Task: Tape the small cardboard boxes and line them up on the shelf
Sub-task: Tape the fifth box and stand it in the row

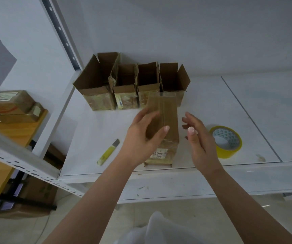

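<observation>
Four open boxes (132, 85) stood in a row at the back of the white shelf (247, 110), flaps up, touching side by side. In front of them, a closed box (166, 117) stood on the shelf near its front edge, and the left hand (141, 138) gripped it, thumb across the taped face. The right hand (199, 140) hovered just beside it, fingers relaxed, holding nothing. Yellow tape roll (227, 141) lay to the right, a yellow knife (107, 152) to the left.

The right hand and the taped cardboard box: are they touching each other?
Apart. The head view shows white shelf between the right hand and the taped cardboard box; the left hand holds it.
</observation>
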{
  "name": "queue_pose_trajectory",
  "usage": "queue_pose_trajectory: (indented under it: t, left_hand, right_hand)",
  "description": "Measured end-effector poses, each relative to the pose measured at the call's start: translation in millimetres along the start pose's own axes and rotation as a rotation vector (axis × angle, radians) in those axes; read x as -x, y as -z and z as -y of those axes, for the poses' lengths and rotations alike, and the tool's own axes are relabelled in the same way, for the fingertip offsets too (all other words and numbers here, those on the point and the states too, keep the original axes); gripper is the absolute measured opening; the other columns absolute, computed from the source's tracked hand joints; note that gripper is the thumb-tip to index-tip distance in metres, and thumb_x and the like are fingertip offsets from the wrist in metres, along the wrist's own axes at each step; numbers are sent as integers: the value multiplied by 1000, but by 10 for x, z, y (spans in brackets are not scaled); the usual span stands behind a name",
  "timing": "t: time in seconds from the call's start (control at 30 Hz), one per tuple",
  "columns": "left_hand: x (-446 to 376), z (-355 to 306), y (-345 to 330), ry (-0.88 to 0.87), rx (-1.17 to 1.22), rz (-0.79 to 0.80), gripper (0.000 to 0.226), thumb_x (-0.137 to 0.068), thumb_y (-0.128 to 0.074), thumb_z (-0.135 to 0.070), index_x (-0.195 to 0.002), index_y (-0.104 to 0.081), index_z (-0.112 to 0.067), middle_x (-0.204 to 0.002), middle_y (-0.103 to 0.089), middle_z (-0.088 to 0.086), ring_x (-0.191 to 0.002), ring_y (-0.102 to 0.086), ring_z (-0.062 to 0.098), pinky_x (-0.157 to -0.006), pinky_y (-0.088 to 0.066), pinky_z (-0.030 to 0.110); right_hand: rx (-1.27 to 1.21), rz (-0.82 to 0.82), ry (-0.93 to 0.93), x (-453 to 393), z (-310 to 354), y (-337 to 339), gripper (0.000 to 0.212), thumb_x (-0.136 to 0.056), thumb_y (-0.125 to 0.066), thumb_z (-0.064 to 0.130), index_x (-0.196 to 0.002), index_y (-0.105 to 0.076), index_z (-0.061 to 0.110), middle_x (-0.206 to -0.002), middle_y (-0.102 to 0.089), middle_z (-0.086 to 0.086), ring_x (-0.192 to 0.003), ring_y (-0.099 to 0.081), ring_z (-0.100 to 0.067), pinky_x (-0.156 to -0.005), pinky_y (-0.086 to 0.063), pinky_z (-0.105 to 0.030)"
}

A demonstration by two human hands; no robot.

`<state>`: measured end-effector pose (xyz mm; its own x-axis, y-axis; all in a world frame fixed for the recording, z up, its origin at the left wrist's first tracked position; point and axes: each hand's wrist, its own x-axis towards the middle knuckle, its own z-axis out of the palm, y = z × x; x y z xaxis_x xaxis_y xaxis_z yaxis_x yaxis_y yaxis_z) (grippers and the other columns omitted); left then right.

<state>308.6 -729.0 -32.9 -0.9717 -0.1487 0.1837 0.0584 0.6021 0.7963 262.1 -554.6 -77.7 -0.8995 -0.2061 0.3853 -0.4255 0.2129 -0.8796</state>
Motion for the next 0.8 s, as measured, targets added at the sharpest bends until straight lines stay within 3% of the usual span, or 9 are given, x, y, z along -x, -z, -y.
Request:
queue_pose_trajectory:
  t: [0.2, 0.33, 0.47, 0.63, 0.7, 0.8]
  left_hand:
    - [-412, -381, -281, 277, -472, 98, 113, -81, -50, -75, -154, 2, -6, -162, 8, 18, -150, 4, 36, -116, -23, 52]
    - [-464, -391, -419, 339, -617, 119, 120, -79, -54, -75, -153, 6, -1, -160, 7, 25, -148, -8, 41, -110, -34, 48]
    - [-480, -363, -272, 235, -633, 187, 109, -78, -65, -59, -153, -4, -10, -156, -17, 22, -140, -24, 42, -107, -35, 49]
    - [-486, -332, 35, -79, -722, 529, 109, -73, -71, -43, -154, -3, -17, -153, -21, 6, -140, -21, 34, -115, -16, 60]
    - [-434, -308, 31, -173, -743, 573, 108, -75, -69, -50, -155, -2, -19, -153, -20, 3, -139, -19, 30, -116, -13, 59]
    - [-371, -274, -36, -274, -830, 500, 110, -76, -65, -65, -155, -5, -19, -148, -25, 4, -135, -24, 29, -117, -16, 51]
  right_hand:
    - [-92, -123, -59, -63, 55, 25, 42, -99, -33, 36, -132, -51, 16, -119, -61, 1, -107, -61, -11, -84, -56, -45]
    - [-68, -153, -56, -66, 86, 78, 37, -99, -33, 40, -125, -54, 23, -113, -62, 4, -102, -61, -14, -80, -55, -48]
    - [-7, -159, -35, -116, 147, 210, 42, -98, -33, 45, -125, -55, 20, -113, -60, 10, -105, -59, -12, -88, -53, -43]
    - [167, -194, 14, -357, 277, 433, 39, -99, -40, 40, -124, -61, 19, -119, -62, 7, -110, -56, -9, -90, -42, -20]
    - [257, -118, 25, -463, 311, 482, 29, -101, -45, 30, -119, -65, 20, -116, -65, 8, -110, -57, -9, -93, -42, -25]
    - [322, 50, -31, -562, 349, 494, 26, -101, -48, 25, -119, -67, 21, -117, -69, 6, -113, -60, -11, -102, -44, -35]
